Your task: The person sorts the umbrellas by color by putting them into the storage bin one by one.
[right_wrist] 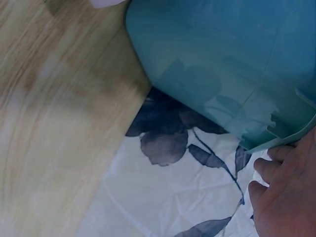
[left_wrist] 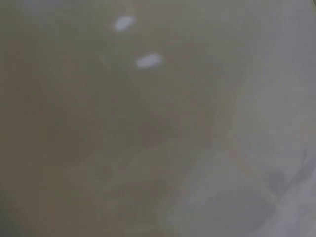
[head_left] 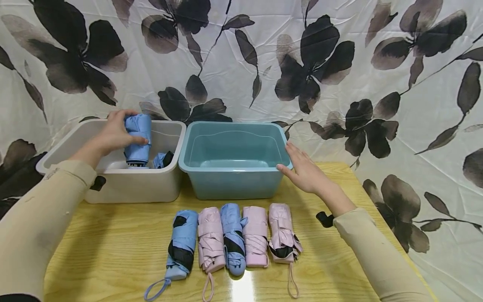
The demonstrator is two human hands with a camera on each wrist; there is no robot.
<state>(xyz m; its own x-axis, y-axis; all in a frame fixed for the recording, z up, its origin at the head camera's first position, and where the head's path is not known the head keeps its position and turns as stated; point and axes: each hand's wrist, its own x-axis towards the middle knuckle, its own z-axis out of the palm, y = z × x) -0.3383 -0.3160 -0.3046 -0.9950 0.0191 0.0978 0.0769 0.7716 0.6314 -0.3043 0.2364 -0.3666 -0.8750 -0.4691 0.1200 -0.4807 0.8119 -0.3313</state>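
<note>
My left hand (head_left: 116,133) grips a blue folded umbrella (head_left: 138,147), held upright within the white bin (head_left: 132,188). Beside it in that bin lies another blue bundle with black parts (head_left: 163,160), partly hidden by the front wall. On the right, my right hand (head_left: 307,170) rests with fairly straight fingers along the right rim of the teal bin (head_left: 234,184). In the right wrist view, the fingers (right_wrist: 269,170) touch the underside of the rim at the bin's corner. The left wrist view is a grey-brown blur with two bright spots.
Several folded umbrellas, blue and pink, lie in a row on the wooden table (head_left: 105,243), the leftmost a blue one (head_left: 183,239) with a wrist strap. The two bins stand side by side against a floral cloth (head_left: 241,63). The table's edge runs along the right.
</note>
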